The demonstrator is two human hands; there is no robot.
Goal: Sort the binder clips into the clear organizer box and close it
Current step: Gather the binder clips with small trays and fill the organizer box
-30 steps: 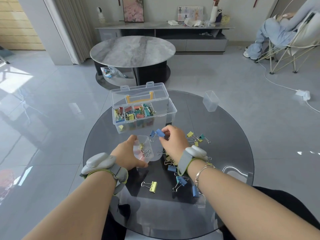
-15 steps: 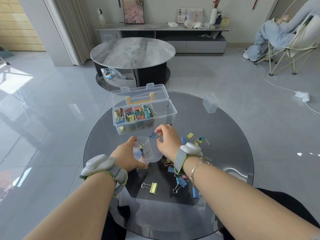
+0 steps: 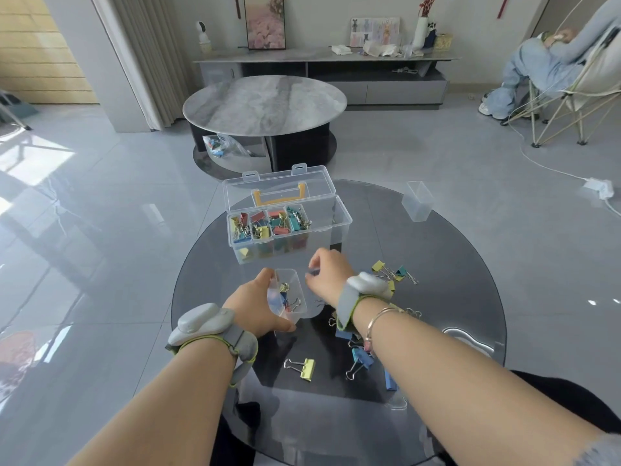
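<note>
The clear organizer box (image 3: 337,219) stands open at the far side of the round glass table (image 3: 463,290), its lid (image 3: 316,183) tipped back. Its left compartments hold several coloured binder clips (image 3: 274,223). My left hand (image 3: 255,306) grips a small clear bin (image 3: 297,289) with a few clips inside. My right hand (image 3: 331,275) hovers just right of that bin, fingertips pinched on a blurred blue binder clip (image 3: 312,272). Loose clips lie on the glass: a yellow one (image 3: 305,368), a blue one (image 3: 361,361), and a yellow and teal cluster (image 3: 395,274).
Another small clear bin (image 3: 418,201) stands at the table's far right. Beyond the table are a marble coffee table (image 3: 265,102) and a low TV cabinet (image 3: 336,62). A person sits in a folding chair (image 3: 557,95) at far right, with a cable and power strip (image 3: 598,188) on the floor.
My right hand carried the blue clip left and down towards the small bin in my left hand. My left hand and the bin stayed nearly still.
</note>
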